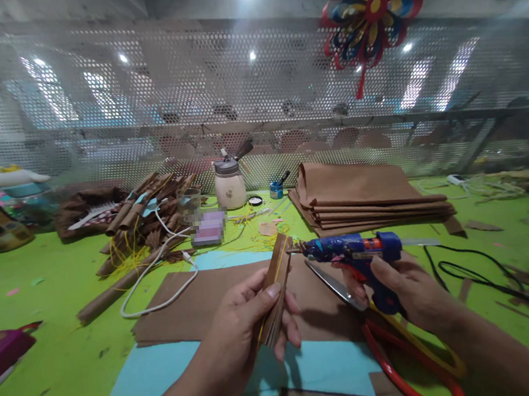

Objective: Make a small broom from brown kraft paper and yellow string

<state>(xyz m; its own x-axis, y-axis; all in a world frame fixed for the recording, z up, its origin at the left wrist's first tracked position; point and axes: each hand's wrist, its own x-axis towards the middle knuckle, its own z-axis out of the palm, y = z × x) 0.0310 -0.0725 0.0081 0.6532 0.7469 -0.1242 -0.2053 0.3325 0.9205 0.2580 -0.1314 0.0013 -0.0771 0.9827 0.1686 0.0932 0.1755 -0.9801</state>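
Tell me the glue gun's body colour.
The glue gun is mostly dark blue, as the head view shows.

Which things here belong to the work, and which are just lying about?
Apparently part of the job:
blue hot-glue gun
pleated brown paper bundle
yellow thread
scissors, likely
stacked brown paper, likely

Seemingly just lying about:
white cable
small blue jar
grey-lidded container

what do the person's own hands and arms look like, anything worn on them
The left hand and right hand are both bare, with no gloves. No ring, watch or bracelet shows, and no sleeve covers the visible forearms.
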